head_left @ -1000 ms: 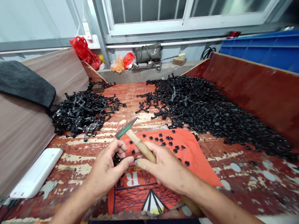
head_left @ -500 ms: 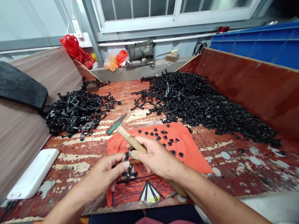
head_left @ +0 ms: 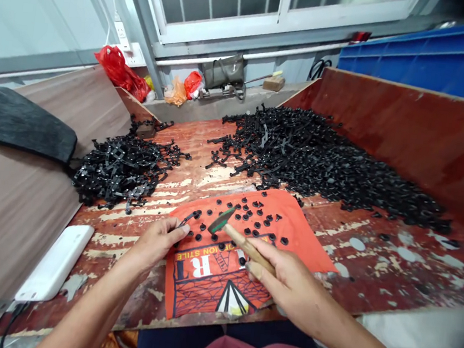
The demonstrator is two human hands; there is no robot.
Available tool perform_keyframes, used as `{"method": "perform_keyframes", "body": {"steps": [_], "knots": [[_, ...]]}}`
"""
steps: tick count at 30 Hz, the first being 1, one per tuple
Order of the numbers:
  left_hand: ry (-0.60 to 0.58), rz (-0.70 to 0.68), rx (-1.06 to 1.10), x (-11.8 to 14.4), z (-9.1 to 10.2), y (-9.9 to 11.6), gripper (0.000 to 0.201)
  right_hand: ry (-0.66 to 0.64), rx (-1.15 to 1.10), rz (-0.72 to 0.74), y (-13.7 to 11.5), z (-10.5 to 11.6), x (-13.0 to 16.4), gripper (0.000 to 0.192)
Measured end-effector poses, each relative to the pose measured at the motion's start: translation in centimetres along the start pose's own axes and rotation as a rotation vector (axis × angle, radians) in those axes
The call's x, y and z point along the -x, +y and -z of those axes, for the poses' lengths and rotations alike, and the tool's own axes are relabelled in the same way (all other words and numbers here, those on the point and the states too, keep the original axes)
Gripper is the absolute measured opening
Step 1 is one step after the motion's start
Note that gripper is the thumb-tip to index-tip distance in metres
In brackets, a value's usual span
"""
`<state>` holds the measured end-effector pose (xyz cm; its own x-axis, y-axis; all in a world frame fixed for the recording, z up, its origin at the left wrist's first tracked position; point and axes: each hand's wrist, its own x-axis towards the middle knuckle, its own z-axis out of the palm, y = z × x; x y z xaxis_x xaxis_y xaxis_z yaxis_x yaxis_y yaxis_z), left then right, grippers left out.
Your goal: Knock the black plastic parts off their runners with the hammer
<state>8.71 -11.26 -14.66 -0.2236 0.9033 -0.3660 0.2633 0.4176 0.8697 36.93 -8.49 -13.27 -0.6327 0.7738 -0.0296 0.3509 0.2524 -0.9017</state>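
Observation:
My right hand (head_left: 285, 275) is closed around the wooden handle of a small hammer (head_left: 251, 249). Its dark head, with green on it, is over the orange printed cloth (head_left: 308, 244). Between thumb and fingers, my left hand (head_left: 163, 241) pinches a slim black plastic part (head_left: 188, 218) at the cloth's left edge. Several small black round pieces with short stems (head_left: 284, 240) lie scattered on the cloth, some close to the hammer head. Part of the black piece is hidden by my left fingers.
A large heap of black parts (head_left: 321, 156) lies at the back right, a smaller heap (head_left: 119, 172) at the left. A white power bank (head_left: 56, 263) lies front left. Wooden boards (head_left: 409, 121) edge the table; a blue crate (head_left: 429, 59) stands behind the right one.
My hands have moved apart: the left went up and left with a black part, the right moved right with the hammer. The cloth's lettering and more round pieces now show.

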Motion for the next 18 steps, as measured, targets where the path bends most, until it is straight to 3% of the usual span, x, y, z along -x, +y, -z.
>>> {"method": "perform_keyframes", "body": {"steps": [12,18], "knots": [[-0.034,0.012,-0.023,-0.84,-0.81,-0.54,0.050,0.000,0.066,0.004,0.53,-0.15,0.26,0.029],[-0.021,0.017,0.028,-1.16,-0.84,-1.03,0.053,-0.018,0.065,0.026,0.49,-0.25,-0.04,0.041]]}}
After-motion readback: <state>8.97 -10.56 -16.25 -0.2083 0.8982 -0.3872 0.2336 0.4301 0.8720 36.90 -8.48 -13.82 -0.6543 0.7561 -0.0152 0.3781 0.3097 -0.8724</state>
